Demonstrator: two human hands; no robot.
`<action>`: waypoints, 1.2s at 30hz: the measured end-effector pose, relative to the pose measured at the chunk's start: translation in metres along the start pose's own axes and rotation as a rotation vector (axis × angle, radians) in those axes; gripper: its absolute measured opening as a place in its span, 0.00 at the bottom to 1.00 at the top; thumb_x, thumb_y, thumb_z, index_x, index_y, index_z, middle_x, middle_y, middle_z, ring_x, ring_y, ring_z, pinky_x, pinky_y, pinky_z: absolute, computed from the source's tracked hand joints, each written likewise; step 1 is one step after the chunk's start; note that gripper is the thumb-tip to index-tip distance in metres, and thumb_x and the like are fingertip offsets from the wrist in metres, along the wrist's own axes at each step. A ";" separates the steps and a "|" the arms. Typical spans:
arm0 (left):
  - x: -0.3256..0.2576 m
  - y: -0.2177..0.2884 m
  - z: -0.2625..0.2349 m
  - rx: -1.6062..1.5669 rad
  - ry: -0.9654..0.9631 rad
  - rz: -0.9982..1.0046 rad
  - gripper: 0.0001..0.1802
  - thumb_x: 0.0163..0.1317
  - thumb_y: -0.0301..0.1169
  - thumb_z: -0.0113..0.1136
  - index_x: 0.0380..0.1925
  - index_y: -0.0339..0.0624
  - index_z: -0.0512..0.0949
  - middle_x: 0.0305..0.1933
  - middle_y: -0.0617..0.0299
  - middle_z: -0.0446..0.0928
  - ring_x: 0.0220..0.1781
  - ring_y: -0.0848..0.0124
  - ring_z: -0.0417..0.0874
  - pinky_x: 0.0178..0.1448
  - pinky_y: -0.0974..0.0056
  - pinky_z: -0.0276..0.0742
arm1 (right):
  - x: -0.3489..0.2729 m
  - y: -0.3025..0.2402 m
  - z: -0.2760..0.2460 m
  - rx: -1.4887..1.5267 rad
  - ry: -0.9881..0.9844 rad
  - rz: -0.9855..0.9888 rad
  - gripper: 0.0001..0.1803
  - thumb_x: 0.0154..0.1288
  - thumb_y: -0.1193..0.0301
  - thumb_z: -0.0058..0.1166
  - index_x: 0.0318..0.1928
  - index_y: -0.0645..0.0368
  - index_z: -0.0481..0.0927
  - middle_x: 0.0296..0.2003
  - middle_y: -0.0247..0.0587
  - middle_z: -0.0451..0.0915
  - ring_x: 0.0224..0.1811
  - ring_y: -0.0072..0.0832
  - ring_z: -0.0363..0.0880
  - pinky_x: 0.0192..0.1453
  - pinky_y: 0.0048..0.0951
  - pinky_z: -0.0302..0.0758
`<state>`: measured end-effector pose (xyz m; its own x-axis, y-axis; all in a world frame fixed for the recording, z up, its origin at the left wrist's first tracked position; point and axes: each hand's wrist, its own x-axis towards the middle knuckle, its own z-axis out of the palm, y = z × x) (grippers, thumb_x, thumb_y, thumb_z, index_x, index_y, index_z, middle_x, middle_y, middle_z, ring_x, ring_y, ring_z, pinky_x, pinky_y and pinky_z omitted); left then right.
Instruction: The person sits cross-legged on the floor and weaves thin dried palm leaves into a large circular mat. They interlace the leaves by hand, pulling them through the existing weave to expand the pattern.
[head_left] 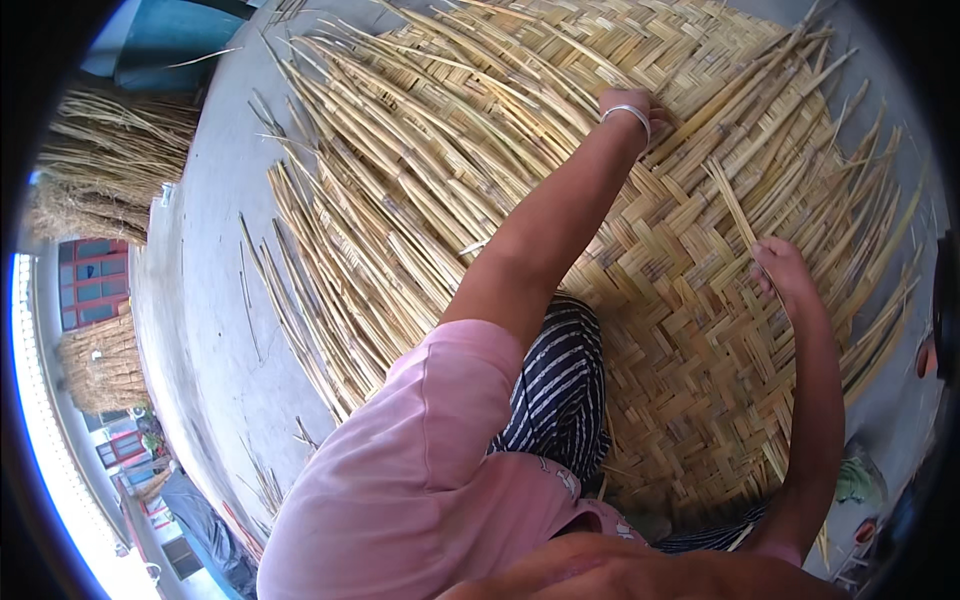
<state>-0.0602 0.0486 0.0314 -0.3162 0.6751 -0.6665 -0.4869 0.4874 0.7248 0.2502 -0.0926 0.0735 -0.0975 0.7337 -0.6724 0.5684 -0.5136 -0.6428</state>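
Woven mat [655, 370] lies on the floor [215, 260]; left hand [630, 106] is at its strips, grip indiscernible. Right hand [781, 268]: grip holds a reed strip [734, 208].

An outdoor yard beside a building [50, 325] is shown, lit by daylight. It is floored with grey concrete [215, 290], and red-framed windows [93, 283] are seen at the far left. Near them, bundles of dry stalks [115, 145] are stored in the open. Much of the ground is covered by a large woven mat [680, 390] and split stalks [400, 180], by which handwork is indicated. Whether the building is lived in cannot be told.
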 end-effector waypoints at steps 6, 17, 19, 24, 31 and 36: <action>0.020 0.002 -0.009 0.001 -0.142 -0.158 0.02 0.67 0.24 0.64 0.36 0.35 0.82 0.32 0.55 0.86 0.29 0.69 0.86 0.25 0.68 0.83 | -0.002 -0.008 -0.002 0.001 -0.015 0.012 0.13 0.78 0.65 0.51 0.49 0.61 0.79 0.24 0.30 0.78 0.19 0.16 0.70 0.21 0.23 0.64; 0.124 -0.001 -0.053 0.476 -0.643 0.818 0.07 0.70 0.31 0.63 0.35 0.39 0.82 0.29 0.56 0.84 0.27 0.66 0.86 0.27 0.64 0.82 | -0.001 -0.024 -0.001 0.002 -0.017 -0.112 0.12 0.77 0.58 0.53 0.41 0.53 0.78 0.26 0.25 0.75 0.20 0.12 0.66 0.20 0.20 0.59; 0.092 -0.003 0.002 0.157 -0.594 0.253 0.06 0.68 0.28 0.64 0.32 0.37 0.82 0.27 0.55 0.83 0.21 0.67 0.83 0.23 0.66 0.79 | -0.010 -0.012 -0.019 0.041 0.041 -0.065 0.14 0.78 0.58 0.53 0.43 0.55 0.78 0.26 0.25 0.76 0.20 0.11 0.66 0.21 0.20 0.59; 0.079 0.032 0.032 0.226 -0.639 0.352 0.05 0.69 0.28 0.64 0.32 0.40 0.82 0.27 0.58 0.85 0.22 0.70 0.84 0.22 0.68 0.75 | -0.008 -0.024 -0.027 0.041 0.091 -0.085 0.16 0.78 0.58 0.54 0.47 0.59 0.79 0.27 0.27 0.76 0.20 0.11 0.65 0.21 0.20 0.59; 0.050 0.093 0.009 0.213 -0.446 0.446 0.04 0.68 0.27 0.64 0.37 0.37 0.82 0.28 0.57 0.83 0.24 0.69 0.84 0.24 0.68 0.75 | 0.036 -0.062 -0.008 -0.052 0.138 -0.205 0.15 0.77 0.60 0.55 0.49 0.60 0.80 0.28 0.30 0.77 0.21 0.13 0.65 0.21 0.20 0.60; 0.074 0.124 -0.037 0.272 -0.429 0.412 0.04 0.69 0.25 0.63 0.35 0.34 0.81 0.25 0.56 0.80 0.19 0.70 0.77 0.19 0.68 0.70 | 0.064 -0.091 0.020 -0.192 0.113 -0.225 0.13 0.76 0.63 0.54 0.46 0.59 0.84 0.31 0.36 0.83 0.23 0.19 0.73 0.27 0.27 0.71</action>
<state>-0.1741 0.1386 0.0655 -0.0525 0.9701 -0.2369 -0.1546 0.2265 0.9617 0.1760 -0.0075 0.0816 -0.1531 0.8699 -0.4688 0.6874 -0.2470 -0.6830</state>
